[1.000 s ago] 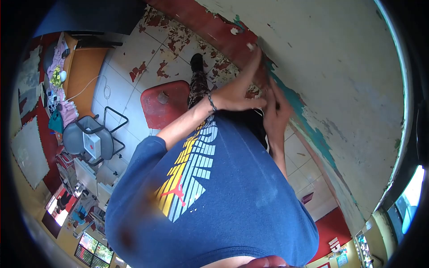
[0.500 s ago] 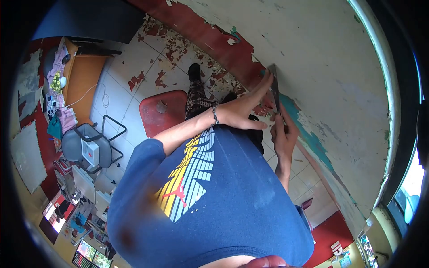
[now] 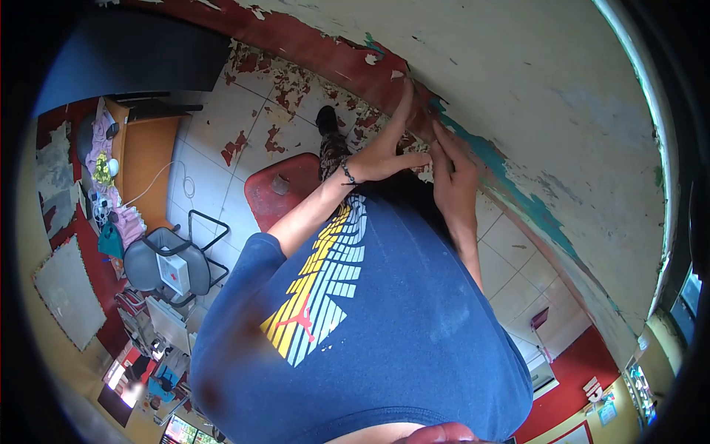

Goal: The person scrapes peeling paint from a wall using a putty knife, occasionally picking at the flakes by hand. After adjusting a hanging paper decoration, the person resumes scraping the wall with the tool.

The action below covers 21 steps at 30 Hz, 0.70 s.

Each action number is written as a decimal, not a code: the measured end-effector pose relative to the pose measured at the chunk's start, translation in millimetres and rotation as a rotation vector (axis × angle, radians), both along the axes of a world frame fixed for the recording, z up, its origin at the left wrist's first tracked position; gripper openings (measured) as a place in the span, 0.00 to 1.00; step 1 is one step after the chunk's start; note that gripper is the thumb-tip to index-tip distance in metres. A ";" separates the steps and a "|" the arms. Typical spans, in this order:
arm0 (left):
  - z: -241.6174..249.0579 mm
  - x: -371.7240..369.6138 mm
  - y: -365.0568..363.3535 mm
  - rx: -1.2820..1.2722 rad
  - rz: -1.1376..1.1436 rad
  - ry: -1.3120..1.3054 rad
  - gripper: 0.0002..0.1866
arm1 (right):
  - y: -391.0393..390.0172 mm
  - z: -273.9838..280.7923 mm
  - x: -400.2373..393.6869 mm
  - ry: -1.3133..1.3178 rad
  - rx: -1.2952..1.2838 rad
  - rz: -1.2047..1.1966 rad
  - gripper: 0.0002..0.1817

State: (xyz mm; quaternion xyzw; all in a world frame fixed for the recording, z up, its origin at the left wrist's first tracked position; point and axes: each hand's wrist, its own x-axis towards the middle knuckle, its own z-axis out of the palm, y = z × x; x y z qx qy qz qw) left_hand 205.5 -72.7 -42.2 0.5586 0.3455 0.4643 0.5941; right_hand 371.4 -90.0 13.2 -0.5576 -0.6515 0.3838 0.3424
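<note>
- The wall (image 3: 562, 89) fills the right and far part of the view; its paint is peeling, with a red band and teal patches along the base.
- The tiled floor (image 3: 244, 96) on the left carries a red stool (image 3: 285, 196) and an orange desk (image 3: 144, 159).
- The left hand (image 3: 384, 152) lies open, fingers stretched flat on the red band.
- The right hand (image 3: 452, 177) presses on the wall just beside it; I cannot tell if it holds something.
</note>
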 end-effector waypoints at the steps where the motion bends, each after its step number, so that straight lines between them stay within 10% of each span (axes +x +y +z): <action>1: 2.9 0.2 1.5 0.008 0.002 0.004 0.67 | -0.5 4.4 2.9 0.004 0.008 0.002 0.18; 13: 23.3 -2.4 -3.5 0.175 -0.073 0.387 0.66 | -13.8 -13.4 11.0 0.030 0.110 -0.017 0.19; 15: 20.1 2.5 -6.6 0.156 -0.050 0.333 0.67 | -20.8 -7.6 3.0 0.323 -0.252 -0.165 0.19; 21: 19.5 1.8 -8.1 0.164 0.029 0.412 0.68 | -23.6 -21.5 -5.7 0.466 -0.270 -0.193 0.18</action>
